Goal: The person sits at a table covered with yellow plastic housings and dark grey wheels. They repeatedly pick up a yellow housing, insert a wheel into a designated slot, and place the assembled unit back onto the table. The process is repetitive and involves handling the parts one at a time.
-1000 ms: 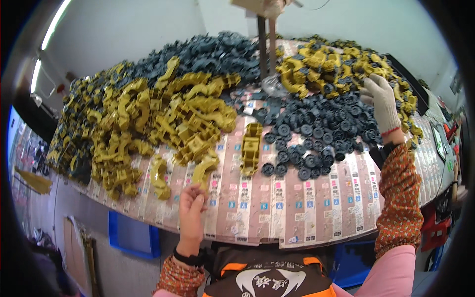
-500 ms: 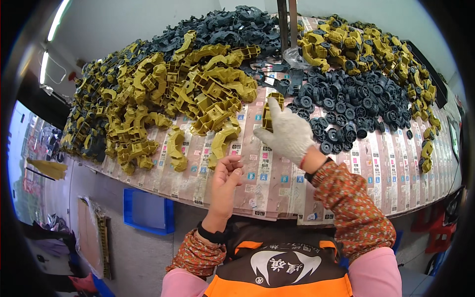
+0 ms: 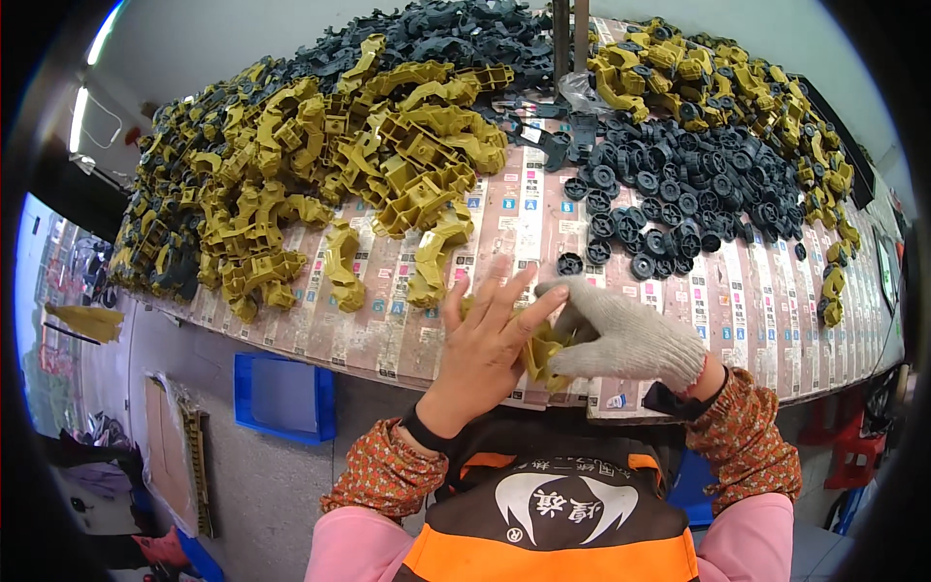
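A yellow plastic toy vehicle body is held between my two hands near the front edge of the table. My bare left hand lies over its left side, fingers bent around it. From the right, my right hand in a pale knit glove grips the same body, thumb on its near side. My fingers cover much of the part. Just beyond the glove, a single black toy wheel rests apart from the heap of black wheels.
Yellow toy bodies are heaped at the left, with dark plastic parts behind. Another yellow pile stands at the far right. A metal post rises at the back. Below the table sits a blue tray.
My right hand has come back toward me from the middle of the table with the yellow body. My left hand has moved right and now holds it too.
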Available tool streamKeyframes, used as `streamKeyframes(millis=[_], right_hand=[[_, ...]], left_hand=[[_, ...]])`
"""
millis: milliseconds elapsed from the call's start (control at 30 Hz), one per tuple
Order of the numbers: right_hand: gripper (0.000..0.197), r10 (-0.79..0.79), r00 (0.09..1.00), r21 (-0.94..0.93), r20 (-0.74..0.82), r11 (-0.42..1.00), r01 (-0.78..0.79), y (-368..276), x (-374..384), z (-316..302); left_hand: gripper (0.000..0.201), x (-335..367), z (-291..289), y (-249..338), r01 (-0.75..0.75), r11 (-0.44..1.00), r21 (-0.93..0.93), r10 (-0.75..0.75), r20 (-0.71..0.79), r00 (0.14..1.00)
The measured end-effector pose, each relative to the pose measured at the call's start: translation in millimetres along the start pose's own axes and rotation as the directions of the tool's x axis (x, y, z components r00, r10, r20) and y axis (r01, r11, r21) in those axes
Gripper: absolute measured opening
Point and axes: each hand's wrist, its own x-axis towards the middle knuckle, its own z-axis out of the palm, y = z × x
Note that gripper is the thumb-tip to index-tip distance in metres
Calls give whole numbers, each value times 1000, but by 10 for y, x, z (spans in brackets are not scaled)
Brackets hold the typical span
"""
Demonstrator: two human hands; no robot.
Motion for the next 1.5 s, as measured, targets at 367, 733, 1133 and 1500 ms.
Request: streamKeyframes(millis=[367, 733, 1133, 1500], right_hand=[[18, -375, 729, -587, -572, 809, -45, 766, 324, -372], [28, -394, 850, -818, -350, 570, -73, 667, 588, 87], [30, 76, 857, 453, -510, 871, 192, 392, -60, 549], [35, -137, 744, 117, -654, 953, 278, 456, -207, 769]], left_hand=[[44, -188, 73, -118, 328, -295, -897, -502, 438, 746], [59, -297, 78, 57, 361, -528, -769, -458, 616, 641], [49, -285, 254, 346, 411, -379, -829, -443, 552, 706], [64, -300, 356, 456, 407, -49, -912, -449, 384, 807]])
